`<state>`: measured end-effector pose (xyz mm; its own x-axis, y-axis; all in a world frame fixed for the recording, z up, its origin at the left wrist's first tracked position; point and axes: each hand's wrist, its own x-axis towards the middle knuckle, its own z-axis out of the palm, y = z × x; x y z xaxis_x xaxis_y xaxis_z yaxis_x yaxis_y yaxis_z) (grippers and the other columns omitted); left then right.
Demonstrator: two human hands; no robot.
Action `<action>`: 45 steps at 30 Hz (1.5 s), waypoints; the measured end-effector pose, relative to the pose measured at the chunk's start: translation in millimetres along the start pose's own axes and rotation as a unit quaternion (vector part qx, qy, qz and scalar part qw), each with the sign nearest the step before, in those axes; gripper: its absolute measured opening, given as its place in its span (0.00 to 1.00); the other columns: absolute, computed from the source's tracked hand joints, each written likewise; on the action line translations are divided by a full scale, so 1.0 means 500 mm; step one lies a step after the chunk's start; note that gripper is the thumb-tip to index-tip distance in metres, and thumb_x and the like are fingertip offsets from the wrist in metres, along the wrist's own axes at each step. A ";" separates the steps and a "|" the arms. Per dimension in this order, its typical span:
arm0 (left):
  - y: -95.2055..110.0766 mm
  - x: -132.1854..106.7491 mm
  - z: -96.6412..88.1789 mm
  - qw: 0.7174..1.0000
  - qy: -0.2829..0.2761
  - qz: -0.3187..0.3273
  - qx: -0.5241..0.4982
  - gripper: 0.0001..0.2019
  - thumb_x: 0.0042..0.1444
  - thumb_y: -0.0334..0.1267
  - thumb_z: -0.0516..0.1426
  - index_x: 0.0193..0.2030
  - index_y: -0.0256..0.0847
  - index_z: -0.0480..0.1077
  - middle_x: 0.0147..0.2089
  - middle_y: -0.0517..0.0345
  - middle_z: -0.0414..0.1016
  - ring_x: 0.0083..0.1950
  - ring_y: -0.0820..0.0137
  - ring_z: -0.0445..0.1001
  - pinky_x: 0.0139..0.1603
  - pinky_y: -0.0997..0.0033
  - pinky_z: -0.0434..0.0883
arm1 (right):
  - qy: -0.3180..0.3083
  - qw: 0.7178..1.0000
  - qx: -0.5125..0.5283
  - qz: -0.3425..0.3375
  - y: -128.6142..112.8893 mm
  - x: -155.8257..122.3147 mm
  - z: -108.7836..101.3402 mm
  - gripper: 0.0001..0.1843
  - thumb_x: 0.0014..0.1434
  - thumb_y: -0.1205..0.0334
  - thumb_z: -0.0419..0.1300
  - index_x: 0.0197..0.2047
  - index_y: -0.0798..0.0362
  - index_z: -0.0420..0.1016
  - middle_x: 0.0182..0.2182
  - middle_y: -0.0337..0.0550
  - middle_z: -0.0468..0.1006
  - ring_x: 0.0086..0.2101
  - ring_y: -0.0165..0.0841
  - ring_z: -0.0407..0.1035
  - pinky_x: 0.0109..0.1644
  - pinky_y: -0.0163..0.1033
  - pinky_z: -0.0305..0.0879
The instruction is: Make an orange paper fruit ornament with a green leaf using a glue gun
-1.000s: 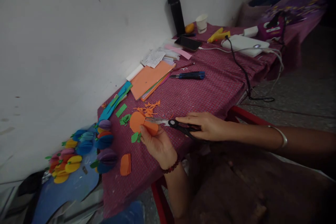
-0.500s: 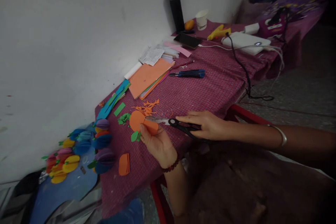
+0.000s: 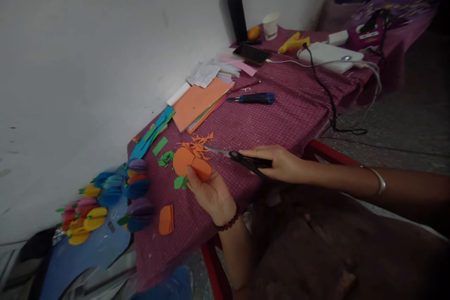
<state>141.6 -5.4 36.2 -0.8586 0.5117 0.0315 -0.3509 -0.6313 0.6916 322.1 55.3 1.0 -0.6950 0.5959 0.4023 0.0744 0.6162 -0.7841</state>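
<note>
An orange paper cutout [image 3: 183, 161] with rounded ends is pinched between the thumb and fingers of my left hand [image 3: 214, 198]. My right hand [image 3: 281, 163] grips a pair of black-handled scissors [image 3: 242, 158], whose blades point left, just past the cutout's upper edge. Thin orange paper scraps [image 3: 199, 142] lie behind the blade tips. Green paper leaves [image 3: 180, 182] show beside my left thumb, and green paper bits [image 3: 166, 159] lie to the left. Nearer the table's front rests a small stack of orange cutouts [image 3: 166, 220].
Finished paper fruits [image 3: 137, 187] in several colours crowd the left. Behind are orange paper sheets [image 3: 200, 103], a blue utility knife [image 3: 256, 98], a phone [image 3: 251, 53], a black bottle [image 3: 235, 11] and a paper cup [image 3: 270, 26]. Cables run from a white power bank [image 3: 326, 56] at right.
The scissors have moved off the face of the cutout, up and slightly right, and their blades look closer together. My left hand keeps its hold with hardly any movement.
</note>
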 end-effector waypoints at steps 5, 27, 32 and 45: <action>0.018 0.005 -0.013 0.996 -0.053 -0.064 -0.040 0.07 0.62 0.33 0.57 0.42 0.42 0.77 0.41 0.62 0.81 0.42 0.81 0.78 0.46 0.88 0.73 | 0.030 0.998 -0.038 0.039 0.021 0.012 -0.036 0.27 0.62 0.61 0.58 0.65 0.52 0.69 0.52 0.49 0.79 0.49 0.38 0.75 0.51 0.40 0.69; 0.103 0.059 -0.018 0.965 -0.112 -0.075 0.227 0.11 0.48 0.35 0.68 0.39 0.44 0.75 0.35 0.65 0.80 0.38 0.76 0.79 0.45 0.78 0.75 | -0.029 0.906 -0.419 0.061 0.153 0.067 -0.204 0.28 0.59 0.57 0.57 0.61 0.58 0.71 0.45 0.57 0.76 0.42 0.43 0.72 0.48 0.43 0.65; 0.124 0.128 -0.021 0.938 -0.111 -0.154 0.290 0.13 0.42 0.36 0.70 0.35 0.39 0.75 0.35 0.60 0.81 0.34 0.74 0.79 0.36 0.80 0.74 | 0.009 0.931 -0.360 0.059 0.151 0.057 -0.235 0.29 0.59 0.56 0.56 0.61 0.59 0.71 0.47 0.55 0.76 0.45 0.42 0.72 0.51 0.43 0.66; -0.042 0.254 0.104 0.803 -0.359 -0.305 0.365 0.21 0.37 0.38 0.72 0.40 0.38 0.76 0.32 0.60 0.80 0.30 0.71 0.77 0.35 0.73 0.75 | 0.060 0.886 -0.376 0.266 0.178 0.123 -0.343 0.29 0.57 0.54 0.56 0.60 0.54 0.73 0.46 0.49 0.80 0.43 0.43 0.73 0.45 0.43 0.66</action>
<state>59.3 103.0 63.3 -0.0813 0.9654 -0.2478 -0.0862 0.2409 0.9667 408.5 235.3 36.8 -0.3418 0.9272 0.1532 0.8547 0.3745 -0.3595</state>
